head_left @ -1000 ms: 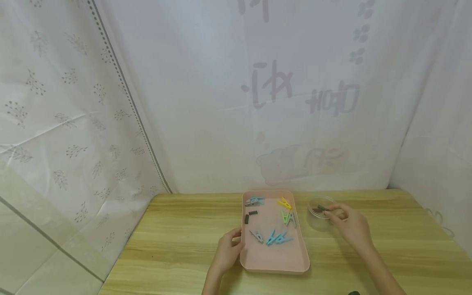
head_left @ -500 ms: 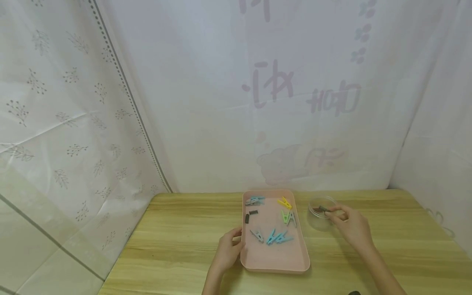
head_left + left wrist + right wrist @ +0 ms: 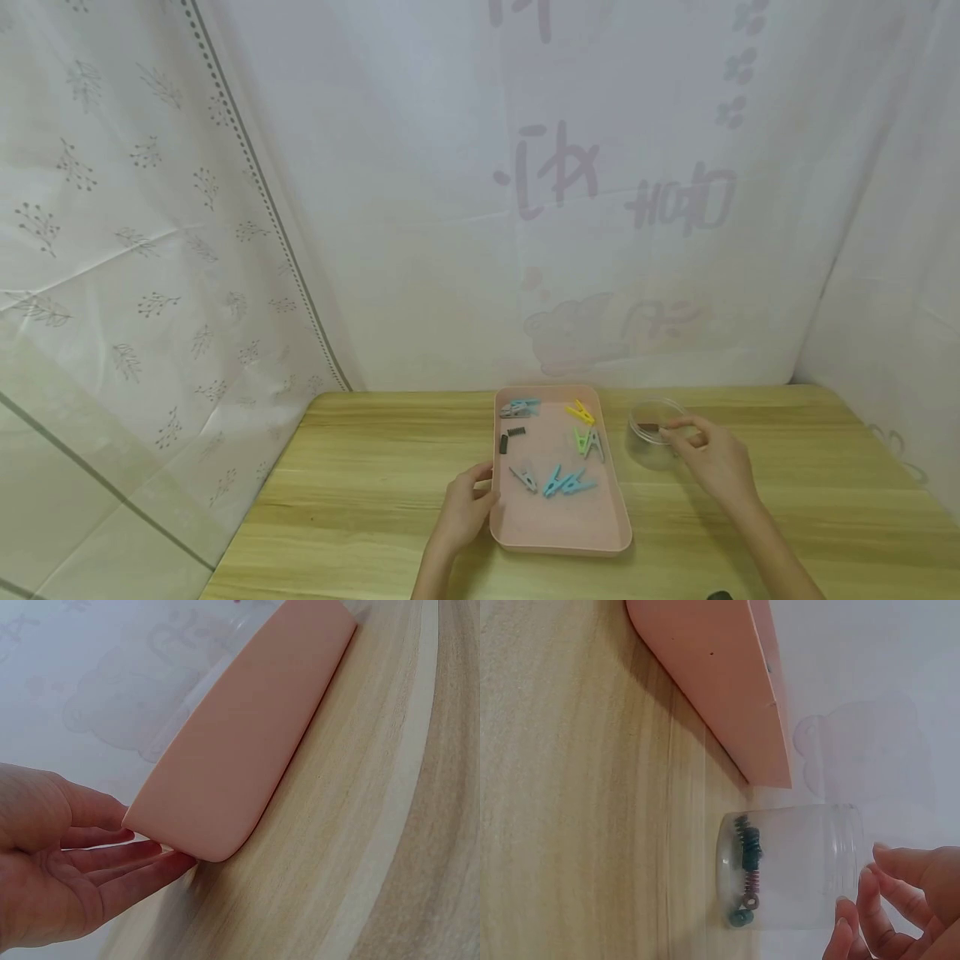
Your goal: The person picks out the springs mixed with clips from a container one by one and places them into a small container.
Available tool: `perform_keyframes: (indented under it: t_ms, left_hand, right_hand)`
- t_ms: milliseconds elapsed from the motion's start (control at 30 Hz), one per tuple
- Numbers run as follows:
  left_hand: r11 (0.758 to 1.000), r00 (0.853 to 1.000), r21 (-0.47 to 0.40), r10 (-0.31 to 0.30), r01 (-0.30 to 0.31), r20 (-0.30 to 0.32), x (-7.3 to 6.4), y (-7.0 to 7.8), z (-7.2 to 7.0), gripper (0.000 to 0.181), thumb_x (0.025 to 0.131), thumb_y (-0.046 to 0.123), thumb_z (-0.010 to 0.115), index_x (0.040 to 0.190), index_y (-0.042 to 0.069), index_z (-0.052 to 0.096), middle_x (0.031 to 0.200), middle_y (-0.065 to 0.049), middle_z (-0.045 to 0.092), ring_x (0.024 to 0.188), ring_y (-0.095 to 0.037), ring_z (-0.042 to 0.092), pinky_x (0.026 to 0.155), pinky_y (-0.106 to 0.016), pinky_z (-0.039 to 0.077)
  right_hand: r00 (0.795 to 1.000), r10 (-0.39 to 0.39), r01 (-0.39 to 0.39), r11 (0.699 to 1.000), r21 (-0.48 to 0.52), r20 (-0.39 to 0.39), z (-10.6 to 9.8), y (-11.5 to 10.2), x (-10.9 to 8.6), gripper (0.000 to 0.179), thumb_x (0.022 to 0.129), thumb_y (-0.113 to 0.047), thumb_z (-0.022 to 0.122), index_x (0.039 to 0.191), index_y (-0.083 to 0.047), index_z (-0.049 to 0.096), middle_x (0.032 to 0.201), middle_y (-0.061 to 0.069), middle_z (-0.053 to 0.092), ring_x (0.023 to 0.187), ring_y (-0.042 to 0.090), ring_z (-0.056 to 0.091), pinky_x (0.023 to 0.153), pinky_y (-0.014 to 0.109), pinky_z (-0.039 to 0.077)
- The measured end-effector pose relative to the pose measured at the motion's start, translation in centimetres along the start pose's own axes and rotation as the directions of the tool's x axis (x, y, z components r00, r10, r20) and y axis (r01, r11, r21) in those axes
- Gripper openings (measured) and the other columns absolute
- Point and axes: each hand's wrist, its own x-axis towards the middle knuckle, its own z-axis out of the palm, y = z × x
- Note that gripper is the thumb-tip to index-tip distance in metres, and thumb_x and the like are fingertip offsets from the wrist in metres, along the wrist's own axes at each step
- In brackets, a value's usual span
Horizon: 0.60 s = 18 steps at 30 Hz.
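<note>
In the head view my left hand (image 3: 463, 510) rests against the left side of a pink tray (image 3: 558, 533); its fingertips touch the tray's wall (image 3: 217, 757) in the left wrist view. The tray holds several clothespins: yellow (image 3: 580, 412), green (image 3: 582, 441), blue (image 3: 557, 482) and grey (image 3: 524, 478). A dark coiled spring (image 3: 516, 432) and a small dark piece (image 3: 503, 444) lie at its left. My right hand (image 3: 716, 462) is at the rim of a clear round jar (image 3: 795, 862), fingers bent loosely, nothing visible between them. Dark green coils (image 3: 751, 849) and a reddish-brown coil (image 3: 751, 883) lie in the jar.
The wooden table (image 3: 360, 492) extends around the tray and jar. A printed white curtain (image 3: 420, 250) stands behind the table and along its sides. Part of a dark object (image 3: 720, 595) shows at the bottom edge.
The dark green piece that my right fingertips held over the jar is gone from them; they have let it go at the jar's mouth. My left hand and the tray are unmoved.
</note>
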Motion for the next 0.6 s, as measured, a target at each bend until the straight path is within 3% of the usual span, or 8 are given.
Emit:
perform_keyframes:
  t_ms: [267, 500, 600]
  left_hand:
    - [1.0, 1.0, -0.015, -0.001, 0.001, 0.003, 0.0, 0.0, 0.0, 0.046, 0.099, -0.006, 0.063, 0.142, -0.017, 0.053, 0.131, -0.038, 0.06, 0.113, -0.055, 0.068, 0.09, -0.054, 0.065]
    - [1.0, 1.0, -0.009, 0.001, -0.001, 0.006, -0.1, 0.1, 0.0, 0.046, 0.099, -0.006, 0.062, 0.142, -0.017, 0.052, 0.132, -0.039, 0.06, 0.114, -0.055, 0.068, 0.09, -0.054, 0.065]
    - [1.0, 1.0, -0.006, 0.006, -0.006, 0.004, -0.1, 0.2, -0.1, 0.046, 0.099, -0.006, 0.063, 0.142, -0.017, 0.053, 0.131, -0.039, 0.06, 0.113, -0.056, 0.068, 0.09, -0.055, 0.064]
  right_hand:
    - [1.0, 0.026, -0.026, 1.0, -0.015, 0.016, -0.2, -0.4, 0.1, 0.041, 0.105, -0.032, 0.067, 0.126, 0.002, 0.068, 0.109, 0.034, 0.073, 0.064, 0.017, 0.056, 0.046, 0.025, 0.043]
    - [1.0, -0.007, 0.007, 1.0, -0.028, -0.003, -0.2, -1.2, 0.2, 0.039, 0.104, -0.033, 0.068, 0.123, 0.002, 0.071, 0.115, 0.039, 0.069, 0.082, 0.031, 0.069, 0.05, 0.027, 0.048]
    - [1.0, -0.011, 0.011, 1.0, -0.028, 0.001, -0.1, -1.5, 0.3, 0.039, 0.103, -0.034, 0.069, 0.122, 0.001, 0.071, 0.113, 0.037, 0.071, 0.077, 0.028, 0.065, 0.049, 0.027, 0.046]
